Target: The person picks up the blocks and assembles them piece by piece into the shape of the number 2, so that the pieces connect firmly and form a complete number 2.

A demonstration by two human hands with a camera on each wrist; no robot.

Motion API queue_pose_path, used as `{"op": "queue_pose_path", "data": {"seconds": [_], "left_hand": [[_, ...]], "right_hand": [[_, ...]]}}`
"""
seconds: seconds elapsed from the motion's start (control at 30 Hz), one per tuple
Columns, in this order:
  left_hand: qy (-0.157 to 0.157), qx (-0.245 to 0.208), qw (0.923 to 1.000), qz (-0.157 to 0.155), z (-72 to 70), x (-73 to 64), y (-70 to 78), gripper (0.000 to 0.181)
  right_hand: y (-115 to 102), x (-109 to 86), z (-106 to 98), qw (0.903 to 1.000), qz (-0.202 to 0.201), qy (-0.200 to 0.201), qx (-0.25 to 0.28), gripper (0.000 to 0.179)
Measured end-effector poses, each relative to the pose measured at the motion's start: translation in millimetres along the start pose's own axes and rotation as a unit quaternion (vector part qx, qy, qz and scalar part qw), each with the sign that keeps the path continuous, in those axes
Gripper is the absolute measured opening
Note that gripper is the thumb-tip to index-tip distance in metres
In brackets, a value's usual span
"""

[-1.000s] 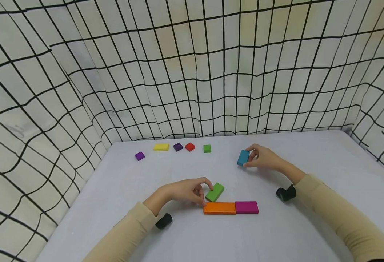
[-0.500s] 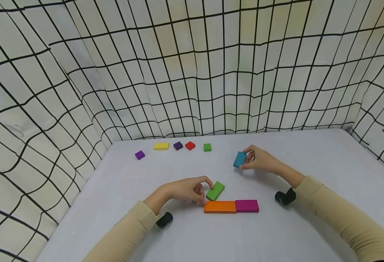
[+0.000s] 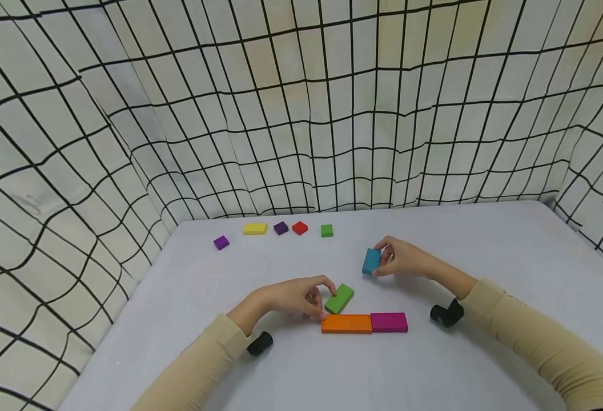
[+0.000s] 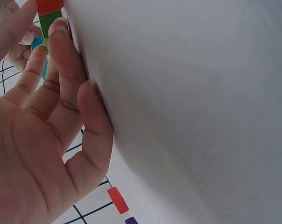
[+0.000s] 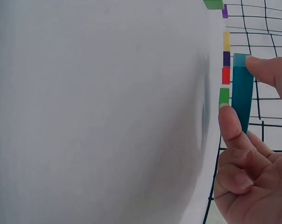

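My right hand (image 3: 405,260) pinches a blue rectangular block (image 3: 371,261) between thumb and fingertips, above the table right of centre. The right wrist view shows the blue block (image 5: 242,98) upright between those fingers. Lower down, my left hand (image 3: 296,295) touches a tilted green block (image 3: 340,299) with its index fingertip. Its thumb tip is at the left end of an orange block (image 3: 346,323), and its other fingers are loosely curled against the table. A magenta block (image 3: 389,322) lies end to end with the orange one, forming a row just in front of the green block.
Along the back of the white table (image 3: 486,251) lie a purple block (image 3: 221,242), a yellow block (image 3: 254,229), a dark purple block (image 3: 281,228), a red block (image 3: 300,228) and a small green block (image 3: 326,230). Behind them rises a white wall with black netting.
My right hand has carried the blue block left and toward me, closer to the larger green block. The left hand and the blocks near it stay in place.
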State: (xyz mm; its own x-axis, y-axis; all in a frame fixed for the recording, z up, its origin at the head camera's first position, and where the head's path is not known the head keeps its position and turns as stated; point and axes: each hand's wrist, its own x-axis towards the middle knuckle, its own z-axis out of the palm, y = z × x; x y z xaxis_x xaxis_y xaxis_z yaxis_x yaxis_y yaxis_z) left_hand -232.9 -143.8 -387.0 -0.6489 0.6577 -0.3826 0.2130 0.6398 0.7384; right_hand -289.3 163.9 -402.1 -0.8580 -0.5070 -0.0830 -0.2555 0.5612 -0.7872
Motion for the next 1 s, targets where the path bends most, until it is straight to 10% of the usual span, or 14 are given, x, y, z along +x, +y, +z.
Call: {"op": "queue_pose_path", "data": {"seconds": [1.0], "left_hand": [[-0.016, -0.013, 0.9997, -0.011, -2.0, 2.4, 1.1, 0.041]], "right_hand": [[-21, 8.2, 22, 0.9964, 0.01, -0.054, -0.064, 0.06]]}}
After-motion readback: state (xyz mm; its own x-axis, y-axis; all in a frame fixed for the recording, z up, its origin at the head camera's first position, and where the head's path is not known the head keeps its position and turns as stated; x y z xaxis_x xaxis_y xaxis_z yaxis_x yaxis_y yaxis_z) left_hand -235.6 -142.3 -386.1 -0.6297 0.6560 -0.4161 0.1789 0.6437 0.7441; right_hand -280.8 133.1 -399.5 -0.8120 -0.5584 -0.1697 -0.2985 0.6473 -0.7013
